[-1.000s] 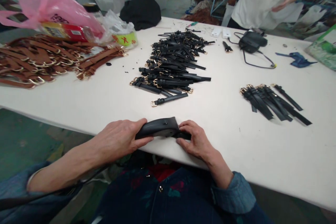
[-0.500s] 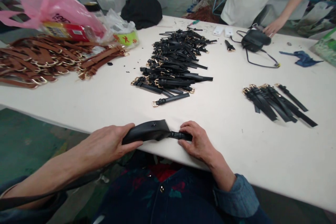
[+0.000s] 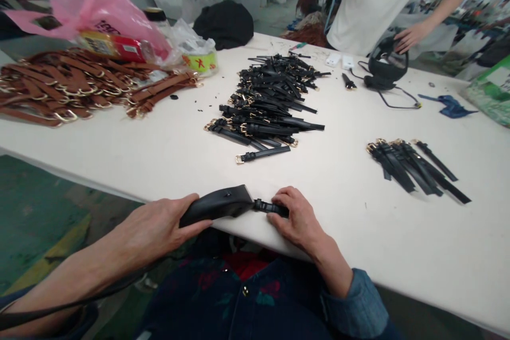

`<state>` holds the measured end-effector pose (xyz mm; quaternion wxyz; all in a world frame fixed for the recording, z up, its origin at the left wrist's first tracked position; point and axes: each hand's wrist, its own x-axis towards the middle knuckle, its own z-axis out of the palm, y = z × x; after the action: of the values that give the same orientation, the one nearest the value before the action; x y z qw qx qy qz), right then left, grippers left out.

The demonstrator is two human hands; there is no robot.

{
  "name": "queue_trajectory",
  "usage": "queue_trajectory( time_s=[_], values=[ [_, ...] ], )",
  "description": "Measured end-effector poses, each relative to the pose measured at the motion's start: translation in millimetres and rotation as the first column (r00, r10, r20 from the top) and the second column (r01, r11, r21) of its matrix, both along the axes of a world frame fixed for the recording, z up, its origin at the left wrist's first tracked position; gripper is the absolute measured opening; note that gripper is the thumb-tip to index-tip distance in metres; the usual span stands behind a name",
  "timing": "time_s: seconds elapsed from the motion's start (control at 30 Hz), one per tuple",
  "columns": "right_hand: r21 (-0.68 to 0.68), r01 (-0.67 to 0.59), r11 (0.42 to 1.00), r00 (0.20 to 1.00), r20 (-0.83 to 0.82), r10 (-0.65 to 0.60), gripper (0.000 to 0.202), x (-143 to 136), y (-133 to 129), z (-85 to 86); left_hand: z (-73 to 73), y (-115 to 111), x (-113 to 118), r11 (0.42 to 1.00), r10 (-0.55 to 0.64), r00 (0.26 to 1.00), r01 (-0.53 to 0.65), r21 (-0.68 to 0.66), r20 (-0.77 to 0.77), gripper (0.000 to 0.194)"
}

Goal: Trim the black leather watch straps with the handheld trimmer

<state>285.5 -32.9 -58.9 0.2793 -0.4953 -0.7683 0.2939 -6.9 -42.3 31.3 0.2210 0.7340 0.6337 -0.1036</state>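
Note:
My left hand [image 3: 169,226] is wrapped round the body of a black corded hand tool [image 3: 217,206] that looks like an electric hair clipper. Its wide end points right, at the near edge of the table. There it meets or nearly meets the end of a short black buckle strap [image 3: 263,206]; I cannot tell if they touch. My right hand [image 3: 298,220] pinches this strap between thumb and fingers and hides its far end. Beyond my hands lies a heap of black straps [image 3: 274,95] with gold buckles. One single strap [image 3: 265,154] lies at its near side.
A smaller bunch of black straps [image 3: 414,167] is at the right. Brown buckled straps [image 3: 67,82] pile up at the left beside a pink bag [image 3: 103,10]. Across the white table [image 3: 338,255], a person [image 3: 366,5] touches a black strapped device [image 3: 386,64].
The person opposite has tipped the black device upright. My view has shifted slightly; my hands keep their grips on the clipper and the strap, with little movement between them.

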Motion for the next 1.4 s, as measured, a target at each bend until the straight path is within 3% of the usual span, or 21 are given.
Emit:
queue_trajectory(
  time_s=[0.27,0.37,0.47,0.57,0.87,1.03,1.27,1.4],
  values=[
    [0.047,0.081,0.996,0.988,0.127,-0.086,0.012,-11.4,0.3,6.6,-2.8,2.8,-2.7,0.998,0.028,0.999,-0.029,0.058,0.034,0.048],
    [0.136,0.066,0.989,0.989,0.123,-0.083,0.01,-8.3,-2.5,5.1,1.4,1.2,-9.8,0.996,0.071,0.997,-0.073,0.053,0.037,0.051],
    [0.219,0.047,0.975,0.993,0.096,-0.07,0.01,-4.3,-6.0,0.1,1.9,-2.9,-14.4,0.998,0.044,0.999,-0.045,0.033,0.031,0.056],
    [0.237,0.017,0.971,1.0,0.018,-0.022,0.009,-0.9,-8.0,-5.1,-1.6,-8.6,-13.8,1.0,0.016,0.999,-0.016,0.002,-0.029,0.056],
    [0.338,-0.123,0.933,0.987,-0.058,0.151,0.009,8.3,-11.4,-9.0,-3.3,-19.6,-8.0,0.997,-0.044,0.999,0.045,-0.057,0.018,0.051],
    [0.245,-0.115,0.963,0.979,-0.139,0.152,0.011,11.9,-10.8,-10.8,-1.8,-14.8,4.4,0.995,-0.088,0.995,0.084,-0.062,-0.05,0.049],
    [0.044,-0.014,0.999,0.994,-0.106,0.019,0.023,12.6,-8.8,-8.3,2.6,-3.4,21.7,0.989,-0.147,0.987,0.145,-0.033,-0.068,0.047],
    [-0.006,0.001,1.0,0.986,-0.168,-0.002,0.03,12.0,-8.1,-8.2,4.7,0.8,30.4,0.98,-0.194,0.977,0.197,0.017,-0.091,0.049]
  ],
)
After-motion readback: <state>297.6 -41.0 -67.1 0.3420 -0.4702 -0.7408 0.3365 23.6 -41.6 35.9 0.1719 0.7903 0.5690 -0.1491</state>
